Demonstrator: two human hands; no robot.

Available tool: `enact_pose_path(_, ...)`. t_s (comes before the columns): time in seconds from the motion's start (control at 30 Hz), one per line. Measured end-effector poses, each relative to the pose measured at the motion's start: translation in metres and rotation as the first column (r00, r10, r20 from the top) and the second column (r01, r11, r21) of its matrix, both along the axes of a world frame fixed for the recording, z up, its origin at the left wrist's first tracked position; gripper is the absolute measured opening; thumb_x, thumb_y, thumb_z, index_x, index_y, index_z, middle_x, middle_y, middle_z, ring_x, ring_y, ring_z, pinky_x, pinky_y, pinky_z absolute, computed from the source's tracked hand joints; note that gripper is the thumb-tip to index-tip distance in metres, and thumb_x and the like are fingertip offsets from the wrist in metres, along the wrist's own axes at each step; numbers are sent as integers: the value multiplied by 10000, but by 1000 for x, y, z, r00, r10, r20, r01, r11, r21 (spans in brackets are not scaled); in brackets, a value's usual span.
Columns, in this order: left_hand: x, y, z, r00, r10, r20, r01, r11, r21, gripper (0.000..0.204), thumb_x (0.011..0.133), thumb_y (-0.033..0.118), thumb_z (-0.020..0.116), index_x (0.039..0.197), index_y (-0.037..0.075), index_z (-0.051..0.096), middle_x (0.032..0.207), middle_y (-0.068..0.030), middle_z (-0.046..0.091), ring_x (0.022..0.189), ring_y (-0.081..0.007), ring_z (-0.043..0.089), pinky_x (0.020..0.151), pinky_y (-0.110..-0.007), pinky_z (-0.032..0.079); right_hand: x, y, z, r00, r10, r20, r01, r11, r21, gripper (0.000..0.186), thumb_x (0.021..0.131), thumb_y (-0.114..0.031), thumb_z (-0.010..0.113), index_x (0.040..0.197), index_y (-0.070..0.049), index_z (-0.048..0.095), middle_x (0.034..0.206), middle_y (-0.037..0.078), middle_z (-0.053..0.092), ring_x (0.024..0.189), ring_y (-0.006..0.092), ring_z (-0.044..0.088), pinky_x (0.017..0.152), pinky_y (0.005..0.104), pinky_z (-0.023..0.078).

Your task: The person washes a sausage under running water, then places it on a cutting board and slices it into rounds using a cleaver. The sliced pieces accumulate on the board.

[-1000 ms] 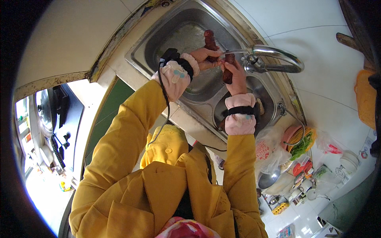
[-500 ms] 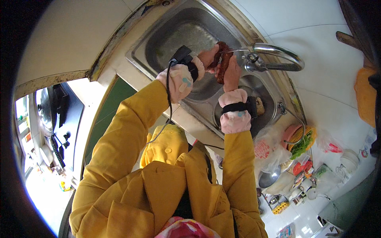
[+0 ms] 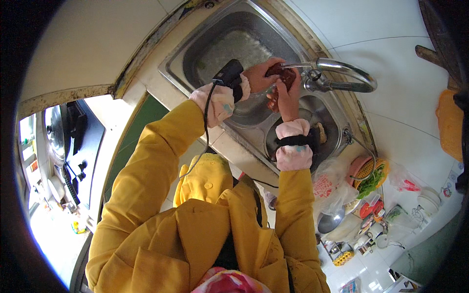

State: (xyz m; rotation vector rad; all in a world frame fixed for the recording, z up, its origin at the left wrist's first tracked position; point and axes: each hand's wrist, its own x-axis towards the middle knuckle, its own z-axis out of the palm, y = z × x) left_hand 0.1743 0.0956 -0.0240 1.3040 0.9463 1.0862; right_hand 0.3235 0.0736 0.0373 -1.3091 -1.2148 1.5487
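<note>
Under the running tap (image 3: pixel 349 73), both my hands hold reddish-brown sausages (image 3: pixel 286 75) that look wet. My left hand (image 3: pixel 259 78) wraps round the far left end, fingers closed. My right hand (image 3: pixel 289 101) grips from the near side, its thumb pressed on the reddish surface; a lower part of the sausages shows beside its palm. The fingers partly hide their shape. The hands are above the steel double sink (image 3: pixel 168 68), close to the divider between the two basins. Water stands in the larger left basin.
A light-brown object (image 3: pixel 320 133) lies in the smaller basin, partly behind my right wrist. At the right are a plastic bag (image 3: pixel 332 183), a basket with leafy greens (image 3: pixel 373 183) and a metal bowl (image 3: pixel 331 220). A stove (image 3: pixel 90 146) stands at the left.
The sausages, stretched out lengthwise before, are now gathered between my hands. Both hands have shifted slightly closer together, with my right thumb now over the sausages.
</note>
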Motion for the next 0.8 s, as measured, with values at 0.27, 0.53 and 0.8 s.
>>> enact_pose_path(0.27, 12, 7, 27, 957, 127, -261, -127, 992, 19, 330, 991, 362, 529, 1040, 42, 592, 863, -124, 624, 796, -218, 596, 712, -409, 472, 6, 9, 8, 986, -140, 91, 149, 983, -106, 284, 990, -294, 532, 1044, -17, 568, 668, 25, 552, 477, 105, 500, 440, 270, 403)
enact_pose_path(0.53, -24, 10, 16, 943, 205, -261, -216, 976, -14, 322, 1019, 334, 461, 996, 58, 626, 752, -106, 602, 639, -184, 556, 632, -372, 469, -18, 31, -19, 1000, -18, -10, 18, 999, -37, 255, 1000, -220, 454, 923, -16, 586, 697, 56, 577, 549, 155, 534, 526, 297, 438)
enact_pose_path(0.8, -32, -25, 8, 996, 53, -71, -78, 901, -428, 485, 992, 468, 491, 1051, 19, 665, 806, -71, 641, 705, -150, 579, 636, -321, 456, -34, 61, -51, 791, -227, -568, 76, 958, -277, 268, 1032, -237, 484, 1110, -7, 597, 961, 88, 612, 835, 197, 606, 746, 319, 513)
